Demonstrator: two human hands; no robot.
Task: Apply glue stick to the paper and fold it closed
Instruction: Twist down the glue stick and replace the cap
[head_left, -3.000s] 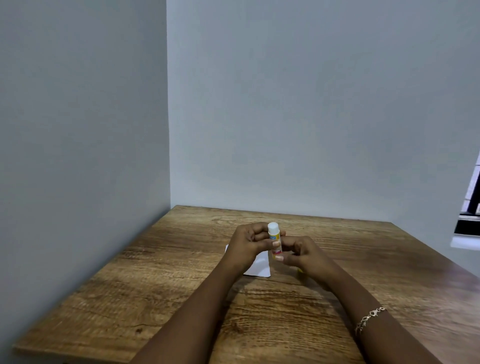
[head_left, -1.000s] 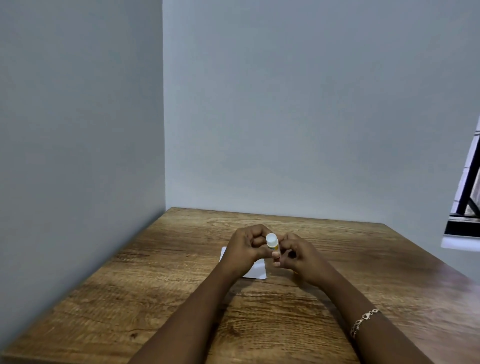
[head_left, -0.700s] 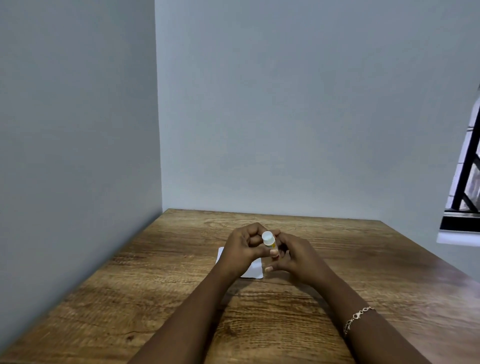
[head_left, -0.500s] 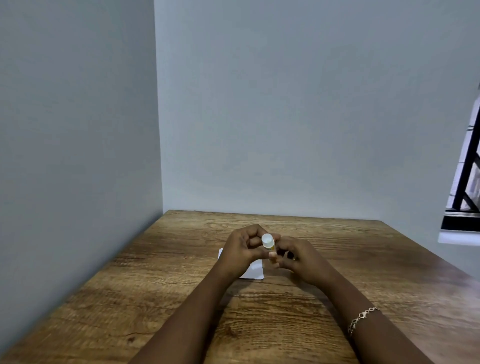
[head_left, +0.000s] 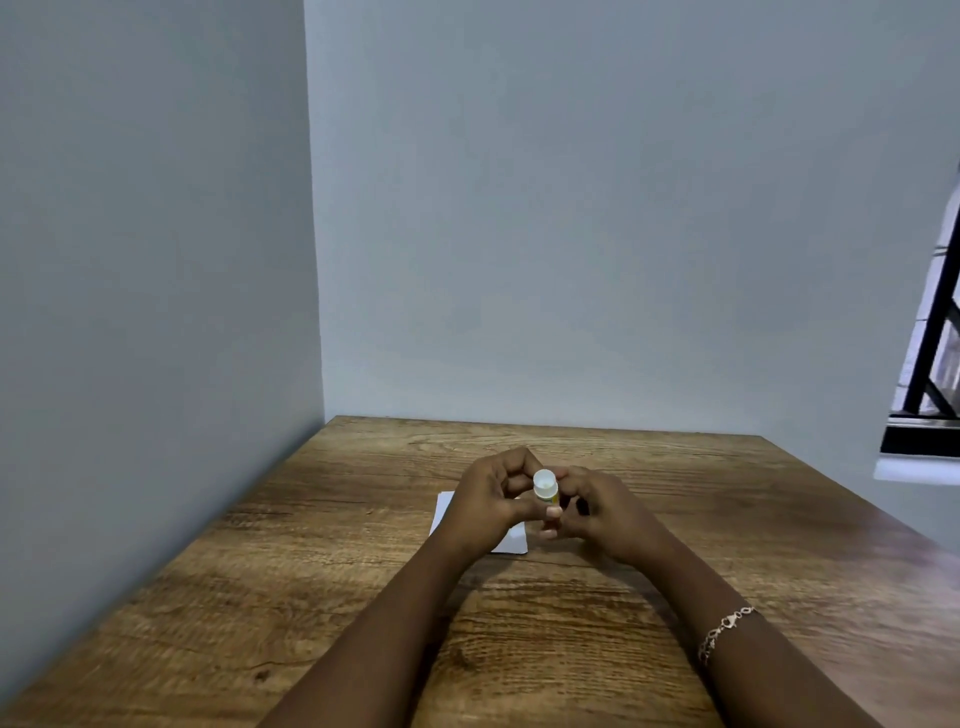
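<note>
A small glue stick (head_left: 545, 486) with a white top and a yellow body is held upright above the table, between both hands. My left hand (head_left: 491, 501) grips it from the left with thumb and fingers. My right hand (head_left: 597, 512) holds its lower part from the right, fingers curled. A white paper (head_left: 511, 540) lies flat on the wooden table (head_left: 337, 545) under my left hand, mostly hidden by it; only its left edge and near right corner show.
Grey walls close the table on the left and at the back. A dark window frame (head_left: 930, 364) is at the far right. A bracelet (head_left: 722, 631) sits on my right wrist.
The glue stick has tilted so its white top faces me more. Both hands stay closed around it over the paper, with small finger shifts. The view has drifted slightly.
</note>
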